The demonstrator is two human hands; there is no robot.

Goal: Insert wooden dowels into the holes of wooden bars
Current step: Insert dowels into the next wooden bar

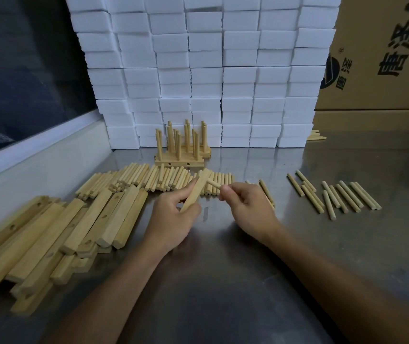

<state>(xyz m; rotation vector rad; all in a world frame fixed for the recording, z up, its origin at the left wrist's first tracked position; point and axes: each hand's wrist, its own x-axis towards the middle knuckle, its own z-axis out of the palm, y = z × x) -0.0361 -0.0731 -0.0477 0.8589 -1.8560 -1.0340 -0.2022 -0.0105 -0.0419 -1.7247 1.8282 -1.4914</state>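
My left hand point(173, 214) grips a wooden bar point(197, 189), held tilted with its far end up. My right hand point(245, 207) pinches a short wooden dowel point(214, 182) whose tip meets the side of the bar near its upper end. Behind my hands lies a row of loose dowels point(153, 178). More dowels point(342, 196) are scattered to the right. A pile of wooden bars with holes point(57, 232) lies at the left. Finished bars with upright dowels point(182, 147) stand at the back.
The metal table point(235, 281) carries everything. A wall of stacked white foam blocks point(206, 70) rises behind. Cardboard boxes point(382, 58) stand at the back right, with a few sticks point(316, 136) beside them. A white ledge point(37, 150) and dark window run along the left.
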